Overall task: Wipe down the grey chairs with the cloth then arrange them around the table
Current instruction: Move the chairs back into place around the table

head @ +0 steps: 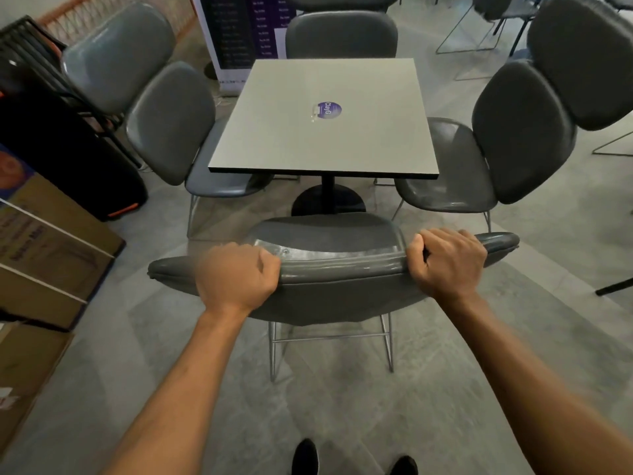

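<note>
Hands first: our left hand (236,277) and our right hand (447,260) both grip the top edge of the nearest grey chair's backrest (329,279), fingers curled over the rim, one hand toward each end. That chair stands on the near side of the table (322,118), its seat (325,231) pointing toward the table's black pedestal base (328,200) but not yet tucked beneath the tabletop.

Left of the table sits a second grey chair (171,121), its seat partly under the table edge, and behind it stands another grey chair (116,53), farther from the table. Right of the table a fourth grey chair (520,132) faces inward, its seat just beside the table's edge, with one more grey chair (582,60) behind it. On the far side of the table a grey chair back (340,34) rises above the tabletop.

A round purple sticker (327,110) lies near the middle of the table. Well to the left of the table, cardboard boxes (51,248) rest on the floor beside a black case (65,149). We cannot see the cloth anywhere. Our black shoes (305,455) show at the bottom, on the near side of the held chair.
</note>
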